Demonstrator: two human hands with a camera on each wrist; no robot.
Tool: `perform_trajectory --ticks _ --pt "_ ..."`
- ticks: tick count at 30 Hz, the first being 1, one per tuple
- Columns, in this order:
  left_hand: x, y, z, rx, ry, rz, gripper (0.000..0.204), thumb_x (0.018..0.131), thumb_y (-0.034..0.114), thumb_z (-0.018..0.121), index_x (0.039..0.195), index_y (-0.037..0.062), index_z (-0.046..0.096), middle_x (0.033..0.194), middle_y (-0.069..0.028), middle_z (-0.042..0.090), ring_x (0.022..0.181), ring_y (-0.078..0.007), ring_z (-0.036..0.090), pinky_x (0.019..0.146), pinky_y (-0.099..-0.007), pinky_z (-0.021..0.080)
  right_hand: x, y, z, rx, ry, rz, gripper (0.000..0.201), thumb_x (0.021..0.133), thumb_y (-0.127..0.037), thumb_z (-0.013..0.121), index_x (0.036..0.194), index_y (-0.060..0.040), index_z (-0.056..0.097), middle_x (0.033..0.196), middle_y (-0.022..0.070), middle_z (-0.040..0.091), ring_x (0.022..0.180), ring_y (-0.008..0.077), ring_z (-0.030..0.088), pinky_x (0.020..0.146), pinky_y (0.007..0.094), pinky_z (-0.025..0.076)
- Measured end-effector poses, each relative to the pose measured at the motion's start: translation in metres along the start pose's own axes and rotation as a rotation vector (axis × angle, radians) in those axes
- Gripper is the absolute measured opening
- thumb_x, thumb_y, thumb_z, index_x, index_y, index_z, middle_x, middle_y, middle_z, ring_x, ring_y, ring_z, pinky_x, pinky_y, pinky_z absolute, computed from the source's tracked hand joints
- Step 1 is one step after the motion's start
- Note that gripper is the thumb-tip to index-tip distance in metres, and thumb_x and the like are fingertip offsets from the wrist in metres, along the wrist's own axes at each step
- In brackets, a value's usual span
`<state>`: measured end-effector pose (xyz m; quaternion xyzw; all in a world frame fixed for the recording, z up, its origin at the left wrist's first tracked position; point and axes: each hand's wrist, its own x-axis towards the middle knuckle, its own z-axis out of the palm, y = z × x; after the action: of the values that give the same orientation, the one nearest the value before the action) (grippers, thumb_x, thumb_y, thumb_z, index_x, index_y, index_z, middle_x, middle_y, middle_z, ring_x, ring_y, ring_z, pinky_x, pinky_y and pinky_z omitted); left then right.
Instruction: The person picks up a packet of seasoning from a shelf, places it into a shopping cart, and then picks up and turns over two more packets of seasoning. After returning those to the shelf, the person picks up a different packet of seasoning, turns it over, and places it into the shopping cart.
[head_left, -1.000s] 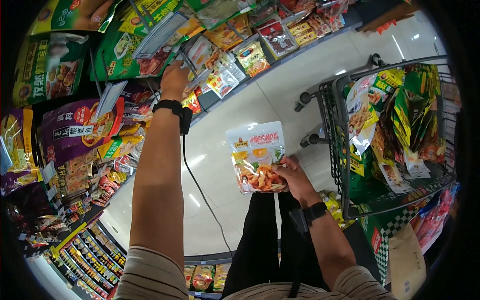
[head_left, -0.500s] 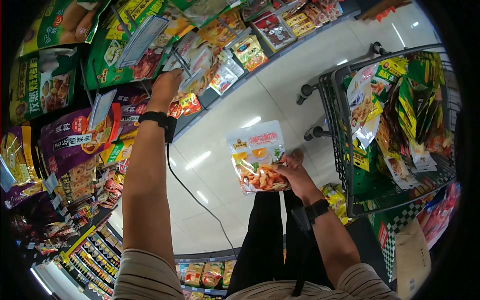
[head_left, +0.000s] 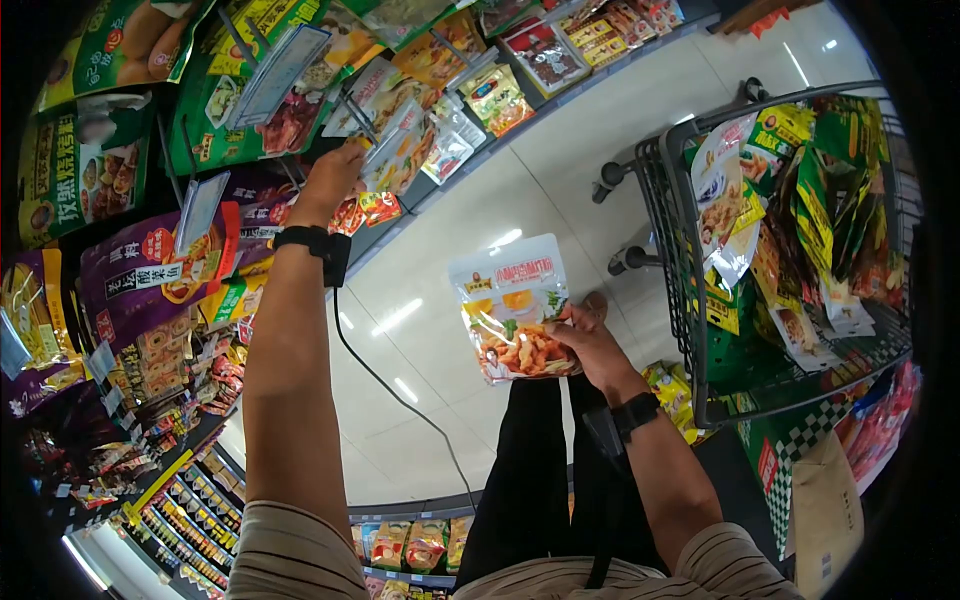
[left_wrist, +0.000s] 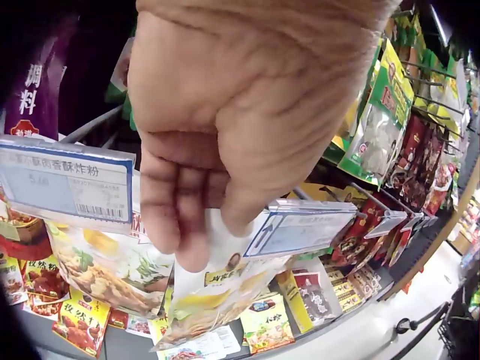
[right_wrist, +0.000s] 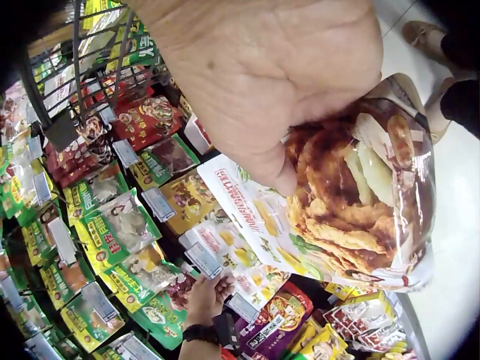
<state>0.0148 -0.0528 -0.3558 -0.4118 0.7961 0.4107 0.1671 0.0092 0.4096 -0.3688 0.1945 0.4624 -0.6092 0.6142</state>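
At the hanging rack, my left hand (head_left: 332,178) pinches the top of a white seasoning pouch (left_wrist: 217,296) between thumb and fingers. A similar pouch (left_wrist: 112,262) with a food picture hangs right beside it, behind a price tag (left_wrist: 67,180). My right hand (head_left: 590,350) grips the right edge of another white pouch (head_left: 512,310), held upright over the floor, thumb on its front. Its printed face shows fried pieces and an egg. The fingers behind that pouch are hidden in the right wrist view.
A wire shopping cart (head_left: 690,290) full of seasoning packets stands at the right. Packed hooks with purple pouches (head_left: 150,260) and green pouches (head_left: 90,165) line the left. A cable (head_left: 410,400) hangs from the left wrist, and a brown paper bag (head_left: 825,500) is at lower right.
The head view has swung slightly, so the shelf and left arm sit further left. A pouch at my left fingers now leans out from the one behind. My right hand still holds its pouch.
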Motion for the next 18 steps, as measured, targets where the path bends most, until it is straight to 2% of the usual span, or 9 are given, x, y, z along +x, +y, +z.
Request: perform_trajectory --ticks 1,4,10,15,18 --pt "0.002 -0.006 0.0 -0.024 -0.019 -0.021 0.019 0.094 0.012 0.054 0.108 0.0045 0.063 0.084 -0.0085 0.064 0.066 -0.0155 0.067 0.059 -0.0281 0.054 -0.001 -0.001 0.001 -0.008 0.008 0.0 0.02 0.093 -0.011 0.066 0.113 -0.0063 0.064 0.092 -0.0025 0.066 0.076 0.001 0.059 0.068 0.0174 0.049" --pt "0.001 -0.014 0.0 -0.022 -0.085 -0.01 0.03 0.096 0.008 0.053 0.123 0.0001 0.062 0.087 -0.0048 0.067 0.07 -0.0102 0.066 0.063 -0.024 0.056 -0.004 0.0 -0.001 -0.026 0.018 0.002 0.018 0.093 -0.011 0.066 0.11 -0.0068 0.065 0.089 -0.0038 0.064 0.074 0.0002 0.057 0.066 0.0169 0.048" --pt "-0.011 -0.003 -0.002 0.081 -0.161 0.023 0.029 0.093 0.01 0.058 0.119 -0.0025 0.064 0.094 -0.0069 0.069 0.073 -0.0113 0.067 0.066 -0.0245 0.055 -0.008 0.0 -0.003 -0.038 0.022 0.021 0.018 0.093 -0.012 0.067 0.11 -0.0068 0.064 0.091 -0.0028 0.065 0.075 0.0021 0.059 0.067 0.0185 0.05" --pt "-0.006 -0.01 0.0 0.186 -0.162 0.067 0.03 0.092 0.015 0.063 0.115 -0.0047 0.064 0.093 -0.0094 0.069 0.073 -0.0144 0.067 0.071 -0.0281 0.053 -0.009 -0.002 -0.006 -0.061 0.029 0.055 0.021 0.094 -0.013 0.067 0.113 -0.0063 0.063 0.096 0.0 0.067 0.081 0.005 0.064 0.072 0.021 0.053" --pt "0.001 -0.012 -0.003 0.274 -0.186 0.073 0.031 0.092 0.017 0.064 0.114 -0.0047 0.064 0.092 -0.0099 0.069 0.074 -0.0152 0.067 0.073 -0.0292 0.052 -0.008 0.0 -0.007 -0.073 0.017 0.005 0.015 0.095 -0.018 0.065 0.106 -0.0096 0.061 0.099 -0.0007 0.069 0.088 0.0038 0.066 0.077 0.0191 0.054"
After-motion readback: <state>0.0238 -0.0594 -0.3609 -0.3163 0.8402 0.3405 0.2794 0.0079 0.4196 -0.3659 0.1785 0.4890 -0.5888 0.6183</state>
